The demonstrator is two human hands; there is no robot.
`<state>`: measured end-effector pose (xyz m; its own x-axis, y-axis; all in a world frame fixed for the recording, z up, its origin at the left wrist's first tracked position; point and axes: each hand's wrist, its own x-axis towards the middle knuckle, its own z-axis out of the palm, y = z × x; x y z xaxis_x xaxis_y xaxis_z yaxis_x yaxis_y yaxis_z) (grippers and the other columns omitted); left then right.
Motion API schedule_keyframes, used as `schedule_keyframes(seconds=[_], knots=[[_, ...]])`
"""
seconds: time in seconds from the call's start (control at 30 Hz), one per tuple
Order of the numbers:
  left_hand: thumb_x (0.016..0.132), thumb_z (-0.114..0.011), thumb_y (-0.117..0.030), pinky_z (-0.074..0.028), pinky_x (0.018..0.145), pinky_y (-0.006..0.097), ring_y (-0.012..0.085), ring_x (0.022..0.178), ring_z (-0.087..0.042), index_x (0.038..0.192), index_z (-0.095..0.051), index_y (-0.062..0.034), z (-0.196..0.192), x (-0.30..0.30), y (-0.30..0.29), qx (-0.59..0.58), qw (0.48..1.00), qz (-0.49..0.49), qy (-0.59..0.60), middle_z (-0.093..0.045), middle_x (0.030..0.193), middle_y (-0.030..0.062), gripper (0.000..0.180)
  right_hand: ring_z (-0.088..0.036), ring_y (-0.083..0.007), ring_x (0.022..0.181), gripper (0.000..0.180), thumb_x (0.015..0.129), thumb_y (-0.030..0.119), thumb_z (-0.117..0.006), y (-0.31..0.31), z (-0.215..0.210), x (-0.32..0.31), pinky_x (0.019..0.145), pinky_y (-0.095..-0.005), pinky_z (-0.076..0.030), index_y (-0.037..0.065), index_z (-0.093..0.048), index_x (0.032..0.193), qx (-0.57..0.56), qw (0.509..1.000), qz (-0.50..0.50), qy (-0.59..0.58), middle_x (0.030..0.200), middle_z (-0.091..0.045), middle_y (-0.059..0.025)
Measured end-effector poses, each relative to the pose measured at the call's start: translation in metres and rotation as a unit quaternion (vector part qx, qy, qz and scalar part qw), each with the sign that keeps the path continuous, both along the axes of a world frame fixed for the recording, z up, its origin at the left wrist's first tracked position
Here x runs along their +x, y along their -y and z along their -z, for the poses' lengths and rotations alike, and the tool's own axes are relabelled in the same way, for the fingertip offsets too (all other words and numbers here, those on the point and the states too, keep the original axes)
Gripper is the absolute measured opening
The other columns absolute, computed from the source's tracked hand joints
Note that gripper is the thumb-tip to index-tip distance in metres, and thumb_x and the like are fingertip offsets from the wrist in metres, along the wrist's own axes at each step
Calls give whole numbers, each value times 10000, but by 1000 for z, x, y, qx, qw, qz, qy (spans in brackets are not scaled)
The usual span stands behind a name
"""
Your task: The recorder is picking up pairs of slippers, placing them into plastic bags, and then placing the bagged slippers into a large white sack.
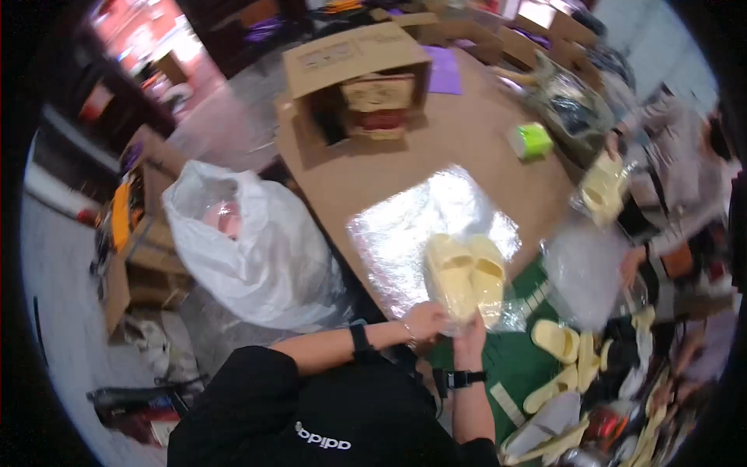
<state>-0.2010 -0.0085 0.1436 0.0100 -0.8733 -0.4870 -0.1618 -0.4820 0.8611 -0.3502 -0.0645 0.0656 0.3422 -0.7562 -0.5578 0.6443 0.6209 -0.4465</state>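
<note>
A pair of pale yellow slippers [454, 274] lies in a clear plastic bag [510, 315] in front of me, side by side with toes pointing away. My left hand [425, 321] is closed on the bag's near left edge. Just right of it, my right hand [469, 335] grips the near end of the bagged slippers from below; its fingers are partly hidden. Under the far part of the slippers spreads a shiny clear plastic sheet [397, 249], on a brown cardboard-coloured table top [482, 179].
A cardboard box [354, 58] stands open at the table's far side, with a green-and-white pack [531, 141] to its right. A white sack [257, 257] sits left. At right, a co-worker holds a bagged yellow slipper [603, 189]. Loose slippers [555, 341] lie on a green surface.
</note>
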Motion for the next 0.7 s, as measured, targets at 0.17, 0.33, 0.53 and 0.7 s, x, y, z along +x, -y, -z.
schedule_keyframes(seconds=[0.17, 0.33, 0.53, 0.7], knots=[[826, -511, -189, -462, 484, 307, 168, 483, -579, 862, -564, -8, -26, -4, -21, -10, 1000, 2, -14, -584, 584, 79, 192, -564, -240, 951, 274, 871, 142, -461, -4, -20, -13, 811, -367, -471, -28, -521, 1076, -41, 995, -33, -90, 1078, -566, -127], [843, -501, -195, -477, 589, 306, 174, 635, -606, 986, -562, -21, -47, 26, -46, -103, 992, 71, -34, -593, 693, 92, 233, -557, -234, 958, 297, 903, 196, -400, -6, -56, -9, 825, -381, -463, -10, -513, 1085, -110, 992, -42, -55, 1071, -570, -127], [787, -575, -117, -463, 717, 336, 258, 802, -583, 976, -600, -32, -142, 153, -135, -371, 839, -220, 333, -600, 896, 116, 208, -571, -254, 946, 371, 919, 250, -378, -37, -188, 52, 814, -372, -479, -29, -487, 1137, -122, 990, -69, -17, 1090, -553, -156], [775, -528, -112, -451, 772, 377, 293, 859, -561, 913, -596, -32, -106, 289, -212, -288, 708, -422, 488, -599, 898, 118, 172, -563, -235, 978, 378, 922, 248, -375, -56, -235, 129, 852, -347, -461, -40, -490, 1140, -271, 948, -140, -89, 1096, -560, -156]])
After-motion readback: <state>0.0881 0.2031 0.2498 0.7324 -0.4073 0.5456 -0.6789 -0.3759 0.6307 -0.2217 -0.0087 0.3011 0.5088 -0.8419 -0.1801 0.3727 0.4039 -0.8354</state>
